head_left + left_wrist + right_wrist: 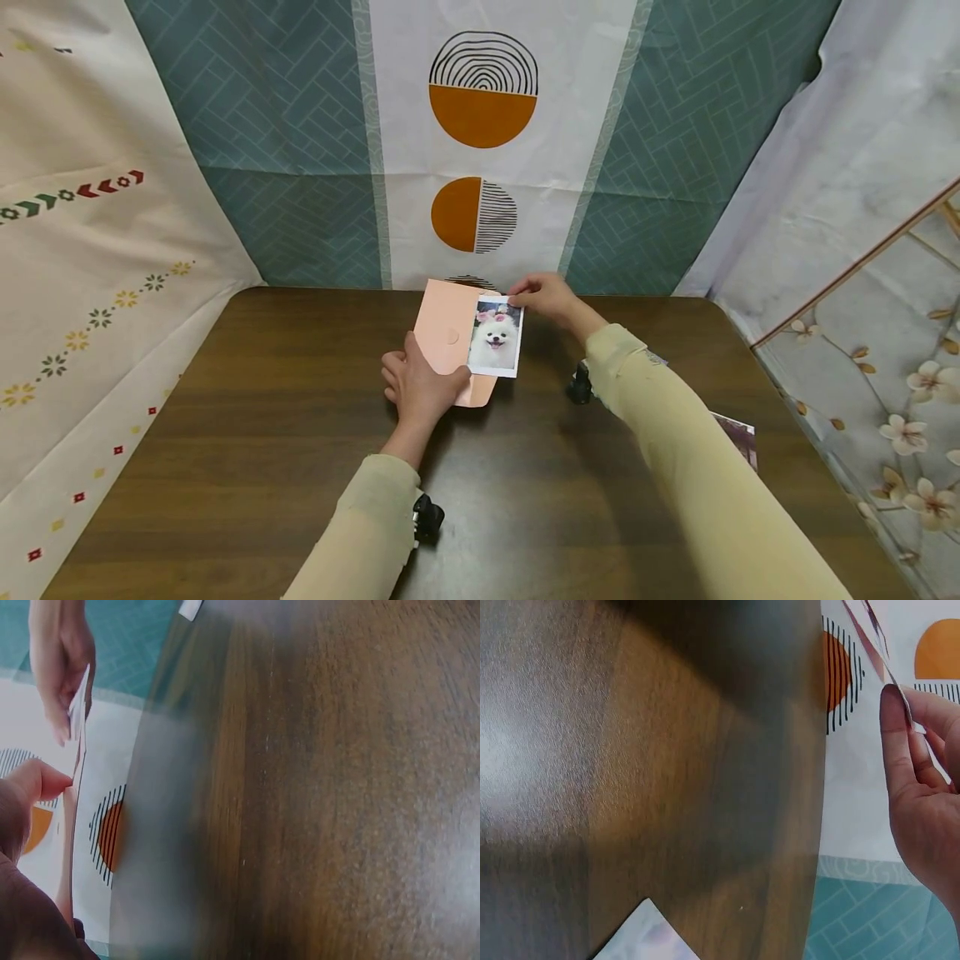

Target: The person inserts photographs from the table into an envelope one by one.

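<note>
A pink envelope [438, 321] is held up over the far part of the table by my left hand [423, 383], thumb in front and fingers behind. At the envelope's right side is a photo [495, 340] of a white fluffy dog with pink flowers on its head. My right hand [546, 298] pinches the photo's top right corner between thumb and fingers; the right wrist view shows that hand [922, 757] gripping the thin edge. The photo's left edge overlaps the envelope, and my left thumb [45, 780] lies at the lower edge where the two meet.
Another photo [738, 437] lies on the wooden table [300, 467] at the right, partly behind my right sleeve. A card corner [649, 937] shows near my right wrist. Patterned cloth [495, 167] hangs behind the table, with more cloth at both sides.
</note>
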Available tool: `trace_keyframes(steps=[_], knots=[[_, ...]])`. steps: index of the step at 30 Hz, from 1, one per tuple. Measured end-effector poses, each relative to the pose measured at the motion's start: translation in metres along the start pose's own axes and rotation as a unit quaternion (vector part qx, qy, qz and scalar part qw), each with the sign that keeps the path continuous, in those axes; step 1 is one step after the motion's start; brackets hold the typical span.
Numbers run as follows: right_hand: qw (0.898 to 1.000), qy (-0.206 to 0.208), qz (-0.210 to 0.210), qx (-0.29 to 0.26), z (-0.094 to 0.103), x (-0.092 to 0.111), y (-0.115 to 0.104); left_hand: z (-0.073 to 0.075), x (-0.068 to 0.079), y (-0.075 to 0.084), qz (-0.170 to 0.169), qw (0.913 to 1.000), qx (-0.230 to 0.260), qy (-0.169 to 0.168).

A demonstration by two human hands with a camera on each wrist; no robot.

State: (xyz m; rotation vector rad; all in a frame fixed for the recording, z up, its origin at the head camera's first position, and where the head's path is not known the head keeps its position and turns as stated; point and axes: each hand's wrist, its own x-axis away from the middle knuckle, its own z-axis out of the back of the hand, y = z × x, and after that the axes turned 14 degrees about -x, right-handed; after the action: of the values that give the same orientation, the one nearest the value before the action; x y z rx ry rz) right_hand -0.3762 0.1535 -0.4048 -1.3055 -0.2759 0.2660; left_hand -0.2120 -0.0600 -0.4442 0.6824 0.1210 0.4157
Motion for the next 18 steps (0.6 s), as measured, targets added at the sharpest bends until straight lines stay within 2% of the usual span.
trace_keyframes(steps=[5, 10, 18], knots=[[0.999, 0.005, 0.019, 0.032, -0.009, 0.0, -0.001, -0.003, 0.001, 0.001, -0.002, 1.0, 0.0, -0.004], [0.999, 0.016, 0.016, 0.05, -0.019, -0.003, 0.0, -0.003, 0.002, 0.003, 0.002, 1.0, -0.003, -0.005], [0.999, 0.03, 0.005, 0.038, -0.03, -0.005, -0.002, -0.006, 0.005, 0.008, 0.002, 1.0, 0.007, -0.005]])
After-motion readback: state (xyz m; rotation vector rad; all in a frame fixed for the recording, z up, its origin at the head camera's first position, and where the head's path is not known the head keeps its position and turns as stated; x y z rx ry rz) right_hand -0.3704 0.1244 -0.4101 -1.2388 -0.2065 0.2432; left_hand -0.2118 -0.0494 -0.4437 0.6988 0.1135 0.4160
